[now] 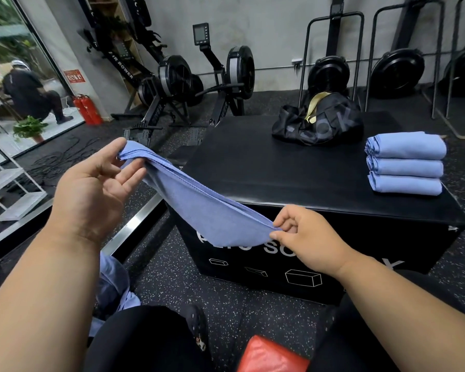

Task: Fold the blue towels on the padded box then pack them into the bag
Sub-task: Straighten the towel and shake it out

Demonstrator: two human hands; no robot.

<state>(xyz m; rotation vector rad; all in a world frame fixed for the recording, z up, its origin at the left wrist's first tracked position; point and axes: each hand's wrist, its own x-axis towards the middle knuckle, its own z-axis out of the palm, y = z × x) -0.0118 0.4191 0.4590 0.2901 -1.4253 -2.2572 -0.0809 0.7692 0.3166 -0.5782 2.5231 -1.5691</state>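
A blue towel [199,205] hangs stretched in the air in front of the black padded box [279,173]. My left hand [97,186] pinches its upper left end. Lower down, my right hand [304,234] pinches the other end near the box's front edge. Three folded blue towels [406,163] lie stacked on the right side of the box top. A black bag [320,120] with a yellow strap sits slumped at the back of the box. More blue cloth [113,280] lies by my left knee, partly hidden by my arm.
Rowing machines [177,76] stand along the back wall behind the box. Red fire extinguishers [87,108] stand at the left by the glass wall, and a white shelf rack [8,189] is at the far left. A red pad [269,355] lies between my legs.
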